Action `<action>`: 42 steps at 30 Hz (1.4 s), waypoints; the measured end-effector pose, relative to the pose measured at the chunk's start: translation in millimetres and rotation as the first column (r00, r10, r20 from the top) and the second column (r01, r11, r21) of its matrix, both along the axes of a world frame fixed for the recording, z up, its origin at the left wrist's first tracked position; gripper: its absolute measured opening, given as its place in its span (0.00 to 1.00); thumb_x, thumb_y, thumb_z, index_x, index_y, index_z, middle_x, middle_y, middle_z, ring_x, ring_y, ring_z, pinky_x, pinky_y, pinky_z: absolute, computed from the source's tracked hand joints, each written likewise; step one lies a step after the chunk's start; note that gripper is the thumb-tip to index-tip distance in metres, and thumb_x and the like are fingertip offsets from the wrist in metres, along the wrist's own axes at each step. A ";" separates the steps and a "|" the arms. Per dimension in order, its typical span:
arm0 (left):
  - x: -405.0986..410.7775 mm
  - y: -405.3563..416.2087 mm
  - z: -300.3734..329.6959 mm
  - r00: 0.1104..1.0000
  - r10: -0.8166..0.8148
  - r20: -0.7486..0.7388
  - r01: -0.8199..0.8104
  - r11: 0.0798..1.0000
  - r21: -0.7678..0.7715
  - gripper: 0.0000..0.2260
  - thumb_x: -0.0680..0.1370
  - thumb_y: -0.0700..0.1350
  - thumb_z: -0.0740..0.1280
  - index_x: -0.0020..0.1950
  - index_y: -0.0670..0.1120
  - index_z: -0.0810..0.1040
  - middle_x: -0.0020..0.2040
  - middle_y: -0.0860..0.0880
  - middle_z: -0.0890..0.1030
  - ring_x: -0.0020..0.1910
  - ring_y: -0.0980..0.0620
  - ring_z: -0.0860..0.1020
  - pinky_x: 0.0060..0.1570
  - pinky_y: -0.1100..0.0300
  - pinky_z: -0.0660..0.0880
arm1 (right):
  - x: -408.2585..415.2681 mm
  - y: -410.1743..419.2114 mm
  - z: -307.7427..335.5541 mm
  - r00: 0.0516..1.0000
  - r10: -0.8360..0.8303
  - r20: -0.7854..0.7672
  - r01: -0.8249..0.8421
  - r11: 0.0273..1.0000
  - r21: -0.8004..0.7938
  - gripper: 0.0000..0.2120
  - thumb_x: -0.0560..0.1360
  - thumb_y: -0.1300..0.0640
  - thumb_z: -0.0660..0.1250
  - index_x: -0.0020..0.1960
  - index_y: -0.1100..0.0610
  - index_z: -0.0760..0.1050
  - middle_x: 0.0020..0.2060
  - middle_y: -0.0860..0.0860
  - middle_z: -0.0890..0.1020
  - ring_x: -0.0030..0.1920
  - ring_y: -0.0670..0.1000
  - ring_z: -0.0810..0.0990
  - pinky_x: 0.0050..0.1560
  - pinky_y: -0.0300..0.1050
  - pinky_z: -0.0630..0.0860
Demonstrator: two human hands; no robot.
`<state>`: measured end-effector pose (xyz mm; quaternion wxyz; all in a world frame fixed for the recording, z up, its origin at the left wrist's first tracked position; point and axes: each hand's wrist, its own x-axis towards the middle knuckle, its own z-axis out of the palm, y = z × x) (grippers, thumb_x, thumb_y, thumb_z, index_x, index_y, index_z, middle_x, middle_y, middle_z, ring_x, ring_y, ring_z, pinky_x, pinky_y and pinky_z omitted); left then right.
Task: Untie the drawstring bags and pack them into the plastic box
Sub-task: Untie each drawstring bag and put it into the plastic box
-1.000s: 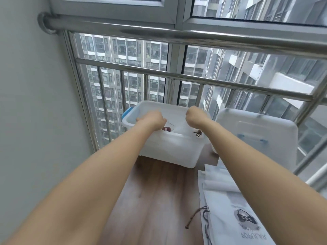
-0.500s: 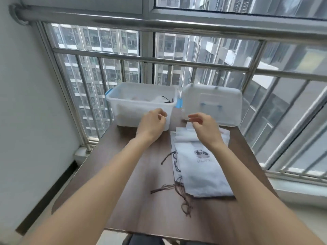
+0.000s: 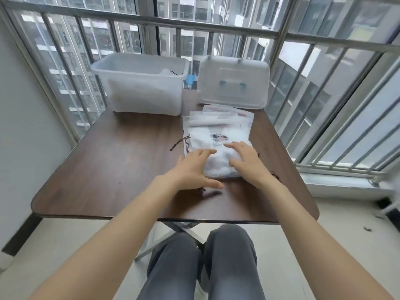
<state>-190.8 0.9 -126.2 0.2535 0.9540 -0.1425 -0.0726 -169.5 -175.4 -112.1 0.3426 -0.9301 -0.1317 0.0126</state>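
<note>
A stack of white drawstring bags [image 3: 218,135] lies on the brown table [image 3: 121,152], the top one printed with a dark logo. Brown cords [image 3: 179,142] trail from the stack's left side, and more cord [image 3: 211,192] lies near its front edge. My left hand [image 3: 194,167] reaches over the stack's near left corner with fingers spread. My right hand [image 3: 246,159] lies on the top bag's near right part, fingers straight. The translucent plastic box [image 3: 140,83] stands at the table's far left with white bags and a dark cord inside.
The box's lid [image 3: 233,81] leans against the window railing at the far right, a blue clip [image 3: 190,79] between it and the box. Metal railing bars [image 3: 216,19] and glass close off the table's far side. A grey wall is on the left. My knees are under the table's front edge.
Both hands have pulled back from the box to the bag stack on the table. The view has tilted down and back.
</note>
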 end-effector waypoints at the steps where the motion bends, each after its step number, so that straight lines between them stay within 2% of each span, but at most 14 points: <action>1: -1.1 -2.2 -2.9 0.999 -0.006 0.031 0.004 0.998 0.062 0.41 0.67 0.64 0.71 0.74 0.53 0.58 0.73 0.52 0.62 0.73 0.52 0.58 0.71 0.43 0.55 | -2.6 -3.9 -3.2 1.000 0.020 -0.019 -0.020 1.000 -0.004 0.26 0.71 0.59 0.64 0.70 0.52 0.67 0.69 0.54 0.67 0.72 0.54 0.59 0.71 0.45 0.54; 3: 1.5 -1.3 -6.4 0.989 -0.008 0.145 -0.006 0.995 0.098 0.35 0.71 0.61 0.69 0.73 0.53 0.61 0.73 0.52 0.63 0.73 0.52 0.60 0.70 0.45 0.56 | -7.1 -11.1 -6.2 0.997 0.064 -0.053 -0.064 0.998 0.002 0.30 0.72 0.58 0.67 0.72 0.48 0.62 0.73 0.53 0.60 0.74 0.52 0.50 0.71 0.46 0.49; 5: 5.2 4.7 -11.4 0.966 -0.011 0.258 -0.006 0.998 0.067 0.28 0.74 0.56 0.67 0.71 0.51 0.66 0.70 0.50 0.68 0.70 0.49 0.66 0.69 0.49 0.61 | -9.3 -17.2 -7.9 0.993 0.110 -0.031 -0.109 0.994 0.022 0.34 0.71 0.57 0.70 0.73 0.46 0.59 0.73 0.50 0.59 0.74 0.49 0.49 0.69 0.42 0.49; 8: 5.9 12.4 -18.4 0.939 0.128 0.318 -0.061 0.975 -0.213 0.19 0.77 0.48 0.66 0.68 0.47 0.73 0.66 0.46 0.74 0.64 0.47 0.73 0.65 0.58 0.66 | -12.4 -17.8 -10.5 0.993 0.106 0.050 -0.109 0.991 0.075 0.35 0.69 0.61 0.70 0.72 0.46 0.60 0.69 0.47 0.64 0.68 0.46 0.57 0.68 0.39 0.53; 10: 7.2 13.5 -20.6 0.899 0.272 0.342 -0.134 0.916 -0.377 0.14 0.78 0.46 0.64 0.62 0.45 0.79 0.61 0.44 0.77 0.61 0.46 0.75 0.62 0.60 0.68 | -11.6 -11.5 -16.3 0.988 0.014 0.155 -0.039 0.987 0.158 0.29 0.69 0.64 0.69 0.67 0.51 0.67 0.63 0.48 0.70 0.63 0.46 0.66 0.66 0.40 0.62; 13: 11.6 14.0 -23.2 0.791 0.402 0.461 -0.223 0.891 -0.395 0.15 0.77 0.52 0.61 0.55 0.46 0.83 0.55 0.44 0.76 0.54 0.45 0.76 0.55 0.52 0.73 | -8.3 1.9 -21.1 0.941 -0.168 0.294 0.084 0.957 0.276 0.13 0.71 0.67 0.68 0.55 0.59 0.76 0.51 0.53 0.77 0.53 0.49 0.75 0.55 0.30 0.67; 15: 12.9 16.7 -23.6 0.718 0.475 0.508 -0.277 0.866 -0.417 0.14 0.77 0.53 0.62 0.52 0.48 0.83 0.50 0.48 0.73 0.49 0.47 0.74 0.49 0.50 0.75 | -6.8 8.6 -22.4 0.893 -0.235 0.383 0.141 0.956 0.258 0.06 0.72 0.61 0.70 0.49 0.57 0.80 0.47 0.52 0.76 0.48 0.49 0.73 0.48 0.31 0.66; 18: 10.9 17.0 -19.4 0.694 0.577 0.431 -0.329 0.787 -0.522 0.10 0.79 0.48 0.63 0.50 0.44 0.81 0.48 0.48 0.68 0.45 0.48 0.74 0.45 0.51 0.75 | -7.0 16.5 -23.3 0.857 -0.272 0.437 0.205 0.959 0.196 0.07 0.73 0.53 0.70 0.47 0.55 0.83 0.42 0.49 0.70 0.44 0.48 0.69 0.44 0.39 0.65; 21: 12.4 14.9 -18.4 0.700 0.598 0.390 -0.356 0.765 -0.537 0.10 0.81 0.46 0.60 0.50 0.41 0.76 0.49 0.45 0.70 0.42 0.44 0.75 0.43 0.49 0.76 | -9.3 26.4 -24.5 0.883 -0.270 0.383 0.181 0.951 0.252 0.08 0.74 0.54 0.69 0.50 0.56 0.82 0.38 0.49 0.69 0.36 0.47 0.69 0.41 0.39 0.65; 24: 14.0 19.0 -21.2 0.739 0.587 0.331 -0.294 0.723 -0.625 0.05 0.80 0.43 0.60 0.50 0.42 0.72 0.47 0.45 0.73 0.42 0.43 0.78 0.46 0.53 0.75 | -14.5 32.3 -26.8 0.905 -0.321 0.280 0.184 0.887 0.425 0.08 0.72 0.57 0.71 0.51 0.54 0.80 0.37 0.49 0.76 0.37 0.48 0.77 0.44 0.41 0.72; 27: 12.8 26.5 -23.2 0.735 0.624 0.264 -0.312 0.658 -0.685 0.04 0.78 0.39 0.62 0.53 0.43 0.70 0.47 0.45 0.82 0.47 0.49 0.80 0.47 0.61 0.71 | -18.7 35.4 -21.3 0.918 -0.381 0.108 0.238 0.749 0.618 0.06 0.71 0.60 0.71 0.46 0.52 0.77 0.37 0.45 0.80 0.39 0.44 0.81 0.47 0.37 0.76; 32: 11.5 29.3 -22.2 0.762 0.638 0.110 -0.332 0.531 -0.779 0.04 0.79 0.40 0.62 0.52 0.45 0.69 0.46 0.48 0.83 0.48 0.63 0.80 0.51 0.69 0.73 | -12.6 40.7 -12.2 0.911 -0.403 -0.086 0.287 0.470 0.835 0.06 0.73 0.67 0.67 0.40 0.59 0.78 0.31 0.53 0.81 0.32 0.48 0.83 0.39 0.38 0.79; 37: 9.4 27.1 -19.5 0.782 0.615 0.096 -0.322 0.531 -0.784 0.06 0.79 0.43 0.63 0.44 0.45 0.69 0.40 0.55 0.79 0.47 0.54 0.82 0.48 0.61 0.77 | -6.3 45.2 -17.1 0.907 -0.373 -0.197 0.329 0.332 0.884 0.09 0.76 0.67 0.63 0.40 0.60 0.78 0.31 0.49 0.81 0.31 0.46 0.82 0.36 0.34 0.78; 42: 14.0 31.8 -24.6 0.784 0.621 0.001 -0.309 0.392 -0.866 0.09 0.80 0.44 0.62 0.40 0.49 0.66 0.39 0.52 0.80 0.47 0.51 0.83 0.53 0.46 0.78 | -4.3 44.6 -22.0 0.909 -0.348 -0.229 0.327 0.257 0.909 0.11 0.78 0.65 0.60 0.40 0.59 0.77 0.35 0.52 0.80 0.31 0.46 0.82 0.37 0.35 0.78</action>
